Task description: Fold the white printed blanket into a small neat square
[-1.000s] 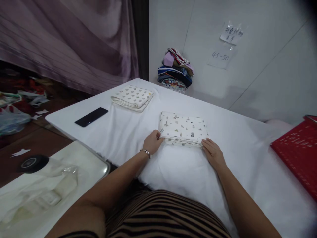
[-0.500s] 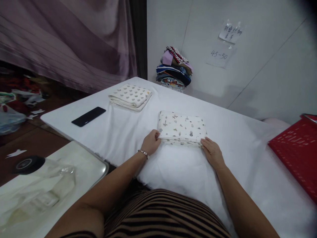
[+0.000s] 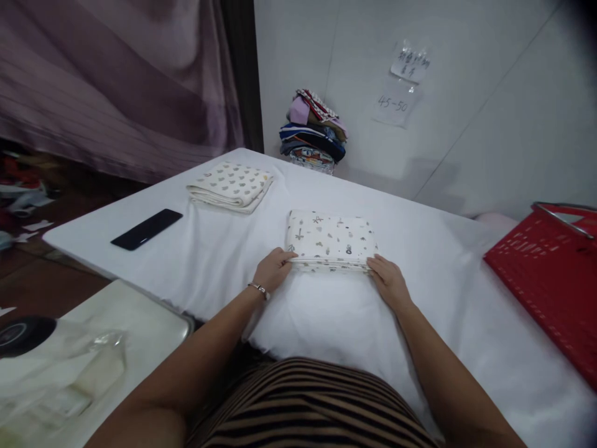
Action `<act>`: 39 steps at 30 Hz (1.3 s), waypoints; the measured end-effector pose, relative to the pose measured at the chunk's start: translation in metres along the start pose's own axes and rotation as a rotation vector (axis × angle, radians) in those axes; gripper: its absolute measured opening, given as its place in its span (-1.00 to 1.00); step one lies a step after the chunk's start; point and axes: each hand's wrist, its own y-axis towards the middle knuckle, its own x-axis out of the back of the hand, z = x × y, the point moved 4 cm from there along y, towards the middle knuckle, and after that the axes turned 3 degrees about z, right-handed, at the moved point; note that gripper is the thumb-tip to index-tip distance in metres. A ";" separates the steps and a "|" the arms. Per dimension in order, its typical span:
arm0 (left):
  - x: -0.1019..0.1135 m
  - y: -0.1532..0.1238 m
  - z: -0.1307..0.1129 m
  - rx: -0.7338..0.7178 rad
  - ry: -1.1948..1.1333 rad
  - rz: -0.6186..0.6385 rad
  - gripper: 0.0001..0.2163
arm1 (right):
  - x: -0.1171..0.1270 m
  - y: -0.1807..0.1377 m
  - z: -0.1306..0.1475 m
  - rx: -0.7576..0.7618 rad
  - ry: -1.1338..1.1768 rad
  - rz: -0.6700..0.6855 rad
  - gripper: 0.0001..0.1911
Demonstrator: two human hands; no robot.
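A folded white cloth (image 3: 330,238) with small printed motifs lies in the middle of the white-covered table (image 3: 429,274), its layered edge facing me. At its near left corner, my left hand (image 3: 273,270) is closed on the layers, with thumb and finger pinching the edge. My right hand (image 3: 390,282) grips the near right corner, fingers on top of the edge. A second folded cloth (image 3: 231,185), white with grey leaf-like prints, rests farther back to the left, apart from both hands.
A black phone (image 3: 147,229) lies on the table's left part. At the right stands a red perforated basket (image 3: 545,274) with a metal handle. A pile of folded clothes (image 3: 313,132) is by the wall. A side table (image 3: 144,317) at lower left holds clear plastic items.
My view has turned slightly to the right, so the scene sits farther left. My left fingers have shifted onto the cloth's front edge. The cloth keeps its folded shape.
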 end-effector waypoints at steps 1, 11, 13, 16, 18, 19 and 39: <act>0.000 0.001 0.001 0.001 0.007 0.023 -0.70 | 0.000 0.000 0.000 -0.004 0.001 0.004 -0.71; 0.013 0.002 -0.037 -0.361 0.217 -0.165 -0.70 | -0.002 0.002 -0.001 -0.047 0.062 0.019 -0.70; 0.007 0.004 -0.043 -0.445 0.242 -0.101 -0.74 | -0.002 0.003 0.000 -0.058 0.074 0.029 -0.70; -0.003 0.008 -0.041 -0.509 0.269 -0.014 -0.77 | -0.001 0.005 0.002 -0.067 0.086 0.032 -0.70; -0.005 0.010 -0.036 -0.517 0.270 -0.021 -0.77 | 0.001 0.005 0.004 -0.068 0.103 0.020 -0.70; -0.005 0.010 -0.034 -0.520 0.265 -0.038 -0.77 | 0.002 0.005 0.006 -0.070 0.117 0.017 -0.70; 0.001 0.010 -0.024 -0.516 0.153 -0.089 -0.76 | -0.017 0.070 -0.008 -0.403 0.341 0.130 -0.71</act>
